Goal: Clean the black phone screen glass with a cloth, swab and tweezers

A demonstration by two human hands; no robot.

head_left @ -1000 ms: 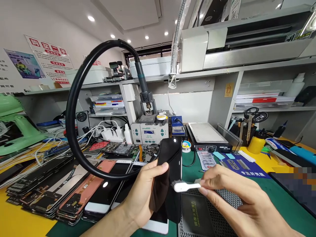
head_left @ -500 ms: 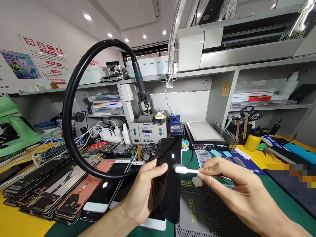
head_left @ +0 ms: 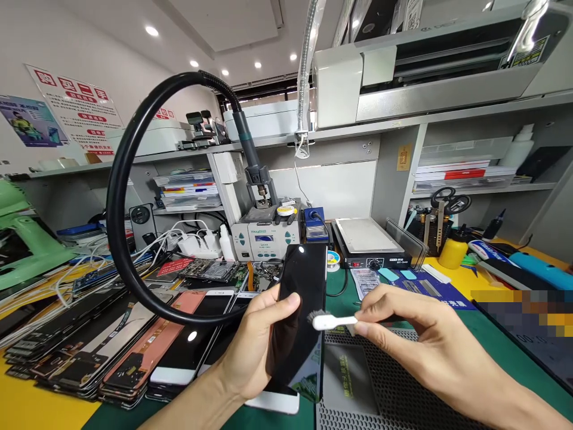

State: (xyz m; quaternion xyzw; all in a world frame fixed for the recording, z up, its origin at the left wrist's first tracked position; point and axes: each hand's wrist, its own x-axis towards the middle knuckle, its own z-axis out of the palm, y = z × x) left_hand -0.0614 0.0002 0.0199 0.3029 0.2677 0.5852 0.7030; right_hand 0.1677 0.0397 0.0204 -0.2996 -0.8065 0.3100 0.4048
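Note:
A black smartphone [head_left: 302,298] is held up in my left hand [head_left: 257,346], the thumb lying across its glossy face and the fingers behind it. My right hand [head_left: 416,340] pinches the handle of a small white brush [head_left: 333,322] between thumb and fingertips. The brush's dark bristles are at the phone's right edge; whether they touch it I cannot tell. Below the brush lies a dark perforated mat [head_left: 403,382] with a grey pad [head_left: 351,376] on it. A white-edged phone [head_left: 277,401] lies behind my left wrist, partly hidden.
Stacks of phones and screens [head_left: 85,340] cover the left side. A hot air station [head_left: 266,236] with a thick black hose [head_left: 114,179] stands behind, next to a heating plate [head_left: 371,239]. At right are a yellow bottle [head_left: 452,251] and a dark device [head_left: 528,340].
The phone has tilted, shifting its reflections. My right hand has moved the brush slightly down and left, along the phone's right edge. The whole view has shifted a little.

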